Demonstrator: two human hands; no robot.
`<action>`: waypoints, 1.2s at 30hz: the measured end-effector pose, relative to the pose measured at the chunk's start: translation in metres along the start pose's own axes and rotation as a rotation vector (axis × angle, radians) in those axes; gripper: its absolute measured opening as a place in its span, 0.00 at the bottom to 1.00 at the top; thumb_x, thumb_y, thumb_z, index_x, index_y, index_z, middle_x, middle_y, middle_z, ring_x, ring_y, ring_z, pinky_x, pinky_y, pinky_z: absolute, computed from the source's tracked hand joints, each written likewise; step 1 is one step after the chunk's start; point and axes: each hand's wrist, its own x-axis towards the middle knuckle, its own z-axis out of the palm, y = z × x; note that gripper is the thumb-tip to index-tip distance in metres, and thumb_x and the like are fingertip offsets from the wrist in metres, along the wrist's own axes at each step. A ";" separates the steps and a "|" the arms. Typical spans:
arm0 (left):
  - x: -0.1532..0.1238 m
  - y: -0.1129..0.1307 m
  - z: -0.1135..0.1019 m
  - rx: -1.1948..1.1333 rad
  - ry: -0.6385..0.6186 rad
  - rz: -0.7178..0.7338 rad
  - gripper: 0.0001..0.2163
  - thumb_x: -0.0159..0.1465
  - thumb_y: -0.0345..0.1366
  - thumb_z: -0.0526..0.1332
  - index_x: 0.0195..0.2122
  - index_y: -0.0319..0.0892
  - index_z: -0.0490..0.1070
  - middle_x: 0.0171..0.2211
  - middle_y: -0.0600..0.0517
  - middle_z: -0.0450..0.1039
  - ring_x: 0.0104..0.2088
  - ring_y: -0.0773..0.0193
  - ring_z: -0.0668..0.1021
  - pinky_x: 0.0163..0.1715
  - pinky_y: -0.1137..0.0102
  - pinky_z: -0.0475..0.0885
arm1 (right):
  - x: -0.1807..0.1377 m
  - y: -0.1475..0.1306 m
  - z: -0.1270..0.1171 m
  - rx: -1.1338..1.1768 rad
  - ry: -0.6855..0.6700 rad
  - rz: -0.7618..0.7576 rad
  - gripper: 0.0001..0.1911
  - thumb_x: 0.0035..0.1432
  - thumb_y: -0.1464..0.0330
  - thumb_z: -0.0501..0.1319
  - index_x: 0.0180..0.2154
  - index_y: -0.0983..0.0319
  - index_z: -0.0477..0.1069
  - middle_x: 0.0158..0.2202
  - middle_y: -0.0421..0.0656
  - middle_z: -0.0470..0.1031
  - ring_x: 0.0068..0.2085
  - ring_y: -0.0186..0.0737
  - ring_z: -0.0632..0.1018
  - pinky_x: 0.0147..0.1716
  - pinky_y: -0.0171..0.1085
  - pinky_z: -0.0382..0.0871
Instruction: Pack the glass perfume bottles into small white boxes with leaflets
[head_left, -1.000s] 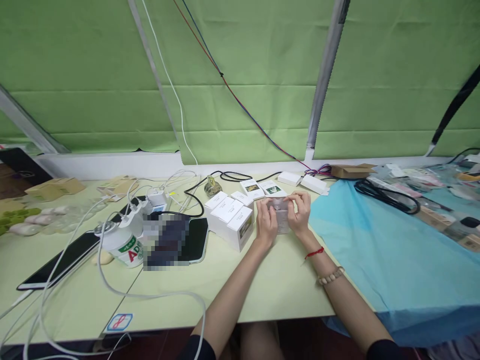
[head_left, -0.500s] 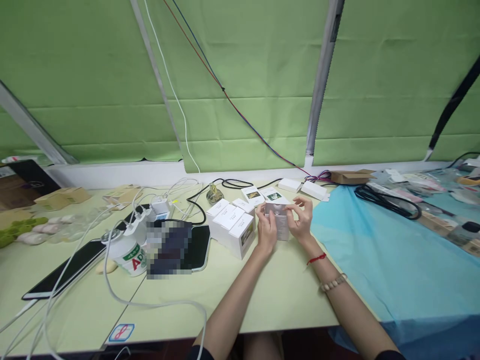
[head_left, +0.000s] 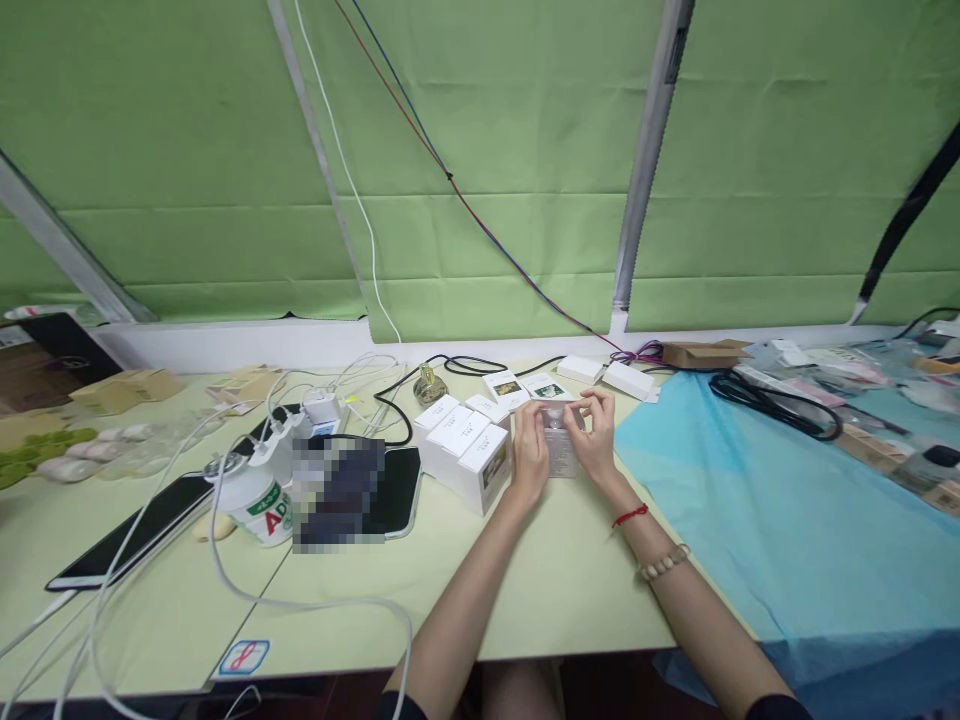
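Note:
A small greyish-pink printed box (head_left: 562,456) stands on the table between my hands. My left hand (head_left: 531,455) is closed around its left side, with the fingers up at the top edge. My right hand (head_left: 596,440) grips the upper right corner, thumb in front and fingers bent over the top. What lies inside the box is hidden. Just left of my left hand sits a cluster of white boxes (head_left: 465,445). Behind my hands lie white cartons with flower pictures (head_left: 544,386).
A glass perfume bottle (head_left: 430,386) stands behind the white boxes. To the left are a phone (head_left: 401,495), a white ADU-labelled bottle (head_left: 259,508), a power strip (head_left: 281,450) and looping white cables. A blue sheet (head_left: 750,520) covers the right side, with a black cable coil (head_left: 780,405).
My right hand has moved slightly left and in, and its fingers have come down onto the box's top edge. My left fingers have shifted up along the top. The view has tilted a little.

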 end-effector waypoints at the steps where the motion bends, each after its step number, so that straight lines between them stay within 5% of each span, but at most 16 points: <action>1: 0.001 -0.001 -0.001 0.013 0.005 0.001 0.15 0.70 0.39 0.40 0.47 0.39 0.62 0.45 0.45 0.61 0.49 0.67 0.65 0.50 0.71 0.61 | 0.000 0.000 0.000 0.008 -0.007 0.008 0.07 0.56 0.66 0.57 0.31 0.65 0.66 0.40 0.49 0.61 0.46 0.39 0.66 0.35 0.36 0.66; 7: 0.001 -0.006 -0.001 0.044 0.030 -0.011 0.15 0.70 0.39 0.41 0.45 0.38 0.64 0.44 0.46 0.60 0.46 0.67 0.66 0.48 0.72 0.62 | -0.003 0.008 -0.001 0.078 -0.036 -0.013 0.08 0.60 0.71 0.50 0.40 0.65 0.62 0.41 0.47 0.62 0.42 0.35 0.67 0.39 0.36 0.65; 14: 0.002 -0.005 0.000 0.039 0.038 -0.009 0.14 0.70 0.38 0.43 0.39 0.37 0.63 0.38 0.47 0.61 0.41 0.67 0.66 0.43 0.72 0.62 | -0.004 0.009 0.002 0.101 0.019 -0.014 0.09 0.61 0.70 0.46 0.33 0.65 0.62 0.36 0.46 0.62 0.43 0.36 0.66 0.43 0.38 0.61; 21: 0.004 0.003 -0.001 0.009 0.028 0.017 0.14 0.69 0.37 0.44 0.30 0.36 0.60 0.33 0.47 0.59 0.37 0.67 0.65 0.39 0.73 0.61 | -0.009 0.014 0.004 0.247 -0.052 0.236 0.13 0.61 0.62 0.46 0.40 0.65 0.59 0.38 0.46 0.63 0.34 0.35 0.66 0.36 0.37 0.62; 30: -0.003 -0.002 0.002 -0.051 0.069 0.035 0.09 0.66 0.33 0.48 0.46 0.39 0.60 0.42 0.47 0.63 0.45 0.67 0.67 0.46 0.72 0.62 | -0.012 0.011 0.009 0.307 -0.047 0.167 0.15 0.53 0.72 0.47 0.45 0.63 0.51 0.44 0.47 0.59 0.40 0.34 0.68 0.37 0.34 0.65; 36: -0.003 -0.007 0.006 -0.069 0.090 0.032 0.07 0.68 0.36 0.48 0.42 0.38 0.58 0.40 0.48 0.63 0.43 0.68 0.67 0.45 0.73 0.63 | -0.008 0.002 0.004 0.162 -0.195 0.083 0.14 0.61 0.66 0.48 0.47 0.62 0.61 0.45 0.45 0.66 0.47 0.36 0.68 0.46 0.36 0.62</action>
